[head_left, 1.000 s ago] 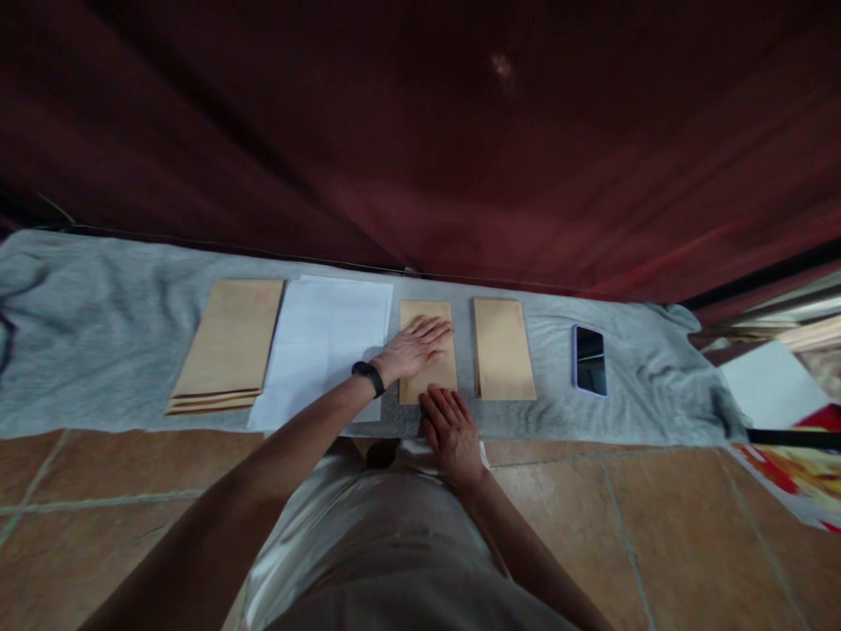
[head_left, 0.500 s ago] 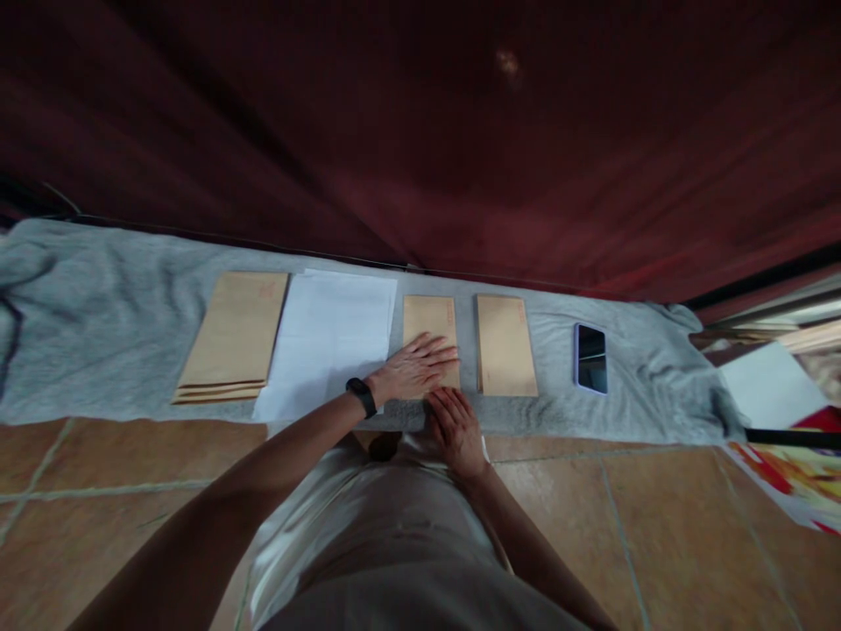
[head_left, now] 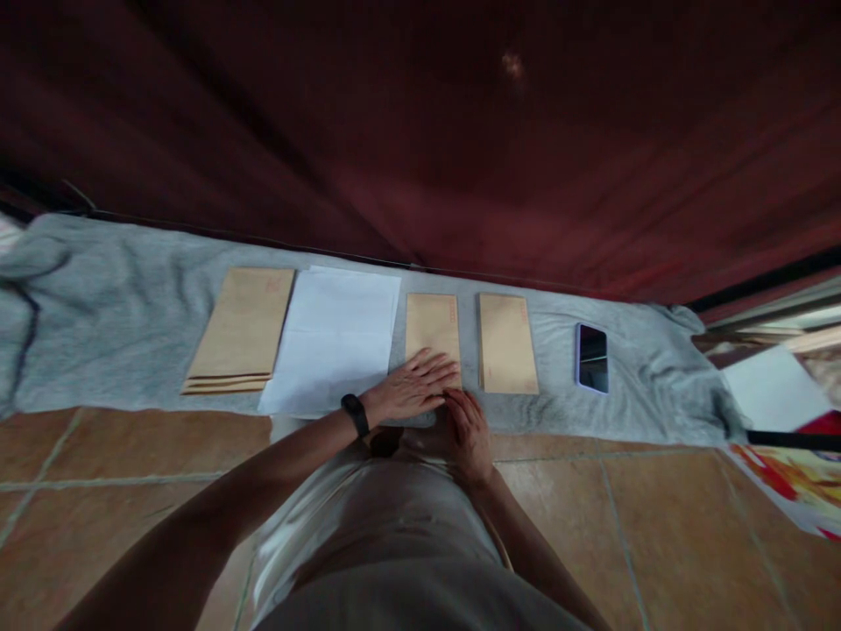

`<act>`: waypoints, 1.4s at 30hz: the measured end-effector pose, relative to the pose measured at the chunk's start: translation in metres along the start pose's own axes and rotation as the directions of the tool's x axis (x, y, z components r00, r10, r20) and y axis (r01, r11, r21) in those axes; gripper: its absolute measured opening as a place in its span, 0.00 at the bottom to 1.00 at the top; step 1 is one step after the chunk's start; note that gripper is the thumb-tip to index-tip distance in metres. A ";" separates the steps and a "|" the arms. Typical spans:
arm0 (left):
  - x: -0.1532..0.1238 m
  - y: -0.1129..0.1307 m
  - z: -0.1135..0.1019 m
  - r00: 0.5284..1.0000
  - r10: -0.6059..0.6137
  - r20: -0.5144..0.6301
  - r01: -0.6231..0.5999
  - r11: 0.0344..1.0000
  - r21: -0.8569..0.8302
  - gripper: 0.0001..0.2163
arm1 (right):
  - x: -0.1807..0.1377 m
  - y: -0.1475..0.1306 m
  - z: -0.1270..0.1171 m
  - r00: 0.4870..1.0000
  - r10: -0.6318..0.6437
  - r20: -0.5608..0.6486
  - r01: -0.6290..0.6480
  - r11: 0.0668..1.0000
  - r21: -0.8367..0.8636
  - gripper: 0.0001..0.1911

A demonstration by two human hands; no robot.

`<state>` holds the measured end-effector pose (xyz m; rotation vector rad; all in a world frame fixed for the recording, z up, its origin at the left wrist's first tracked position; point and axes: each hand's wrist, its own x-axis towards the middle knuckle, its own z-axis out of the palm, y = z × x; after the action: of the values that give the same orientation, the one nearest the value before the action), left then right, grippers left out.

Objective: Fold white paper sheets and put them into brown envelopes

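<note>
While left hand (head_left: 411,392) lies flat, fingers spread, on middle envelope (head_left: 432,324) at near edge of grey cloth (head_left: 118,315), right hand (head_left: 469,428) curled at its near end, grip not discernible

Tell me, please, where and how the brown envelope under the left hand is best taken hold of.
Likely at its near short edge, coming from the person's side: the envelope lies flat and lengthwise on the grey cloth, and the left hand and right hand rest at that end.
</note>
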<state>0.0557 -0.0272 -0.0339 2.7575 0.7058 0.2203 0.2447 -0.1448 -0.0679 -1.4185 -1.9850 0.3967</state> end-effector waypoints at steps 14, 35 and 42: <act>-0.031 0.017 -0.002 0.999 -0.020 0.033 0.018 0.997 0.069 0.35 | 0.005 0.000 -0.003 1.000 0.002 -0.008 -0.002 1.000 0.025 0.26; -0.078 0.026 0.021 0.974 -0.208 -0.092 0.212 0.977 0.036 0.34 | 0.008 -0.007 -0.013 0.989 0.143 0.023 -0.136 0.972 -0.193 0.25; -0.062 0.039 0.028 0.735 -0.662 -0.148 0.483 0.663 -0.572 0.24 | 0.027 -0.012 -0.003 0.943 0.317 -0.104 -0.330 0.929 -0.167 0.22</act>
<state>0.0259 -0.0973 -0.0533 1.8795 1.3695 0.6521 0.2324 -0.1248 -0.0497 -1.8603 -1.7632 0.3044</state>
